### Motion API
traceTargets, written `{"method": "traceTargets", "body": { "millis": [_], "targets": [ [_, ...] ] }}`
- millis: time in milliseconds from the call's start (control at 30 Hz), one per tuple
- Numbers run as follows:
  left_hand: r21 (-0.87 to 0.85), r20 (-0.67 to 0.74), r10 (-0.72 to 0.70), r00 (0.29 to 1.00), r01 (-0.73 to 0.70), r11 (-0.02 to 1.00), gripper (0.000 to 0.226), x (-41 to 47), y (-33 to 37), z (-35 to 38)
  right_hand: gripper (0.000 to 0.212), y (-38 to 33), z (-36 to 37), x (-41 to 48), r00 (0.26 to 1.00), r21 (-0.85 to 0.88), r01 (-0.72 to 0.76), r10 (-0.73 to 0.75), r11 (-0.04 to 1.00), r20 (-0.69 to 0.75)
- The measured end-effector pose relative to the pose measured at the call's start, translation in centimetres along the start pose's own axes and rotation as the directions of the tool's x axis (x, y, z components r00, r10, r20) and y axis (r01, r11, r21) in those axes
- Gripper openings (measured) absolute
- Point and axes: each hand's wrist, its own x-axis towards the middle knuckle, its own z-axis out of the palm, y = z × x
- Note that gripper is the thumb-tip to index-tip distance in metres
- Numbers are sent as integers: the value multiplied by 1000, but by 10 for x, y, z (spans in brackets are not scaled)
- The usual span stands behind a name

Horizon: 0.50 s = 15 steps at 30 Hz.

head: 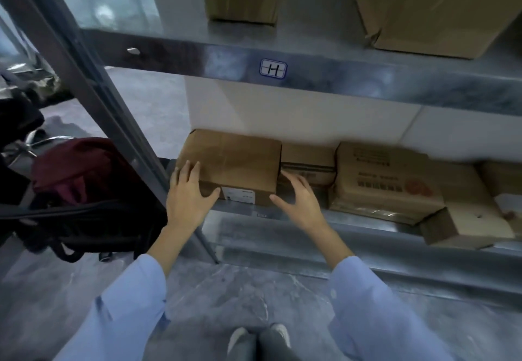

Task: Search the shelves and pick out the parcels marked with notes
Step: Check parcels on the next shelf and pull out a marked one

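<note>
Parcel (pixel 234 160) btwn L hand (pixel 186 197) & R hand (pixel 298 199) fingers (pixel 291 178); lower shelf (pixel 367 229)

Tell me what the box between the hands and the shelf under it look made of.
Box: probably cardboard, matte brown, with creased edges, a tape seam and a white printed label. Shelf: seemingly sheet metal, perhaps galvanised steel; grey, mottled, with a dull sheen.

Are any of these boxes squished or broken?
Yes. On the lower shelf, the plain cardboard box right of the barcode-printed box looks crumpled, and its loose flap sticks out past the shelf edge. On the upper shelf, the large box has a crushed bottom corner.
</note>
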Motion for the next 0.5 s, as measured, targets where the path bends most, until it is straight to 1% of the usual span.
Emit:
{"method": "traceTargets", "body": {
  "millis": [133, 267, 367, 500],
  "targets": [
    [41, -65, 57, 996, -54, 998, 73, -8, -6, 6, 69, 8, 5, 1, 1000, 6, 5, -5, 1000, 4],
    [62, -110, 92, 990, -86, 994, 70, -15, -10, 8, 70, 8, 12, 4, 1000, 72, -8, 8, 997, 6],
    [48, -119, 94, 988, -89, 995, 70, -19, -10, 9, 68, 5, 19, 5, 999, 124, -15, 21, 992, -47],
    [36, -112, 94, 989, -91, 995, 71, -23, -10, 8, 60, 4, 27, 3, 988, 150, 4, 19, 989, -156]
  ]
}}
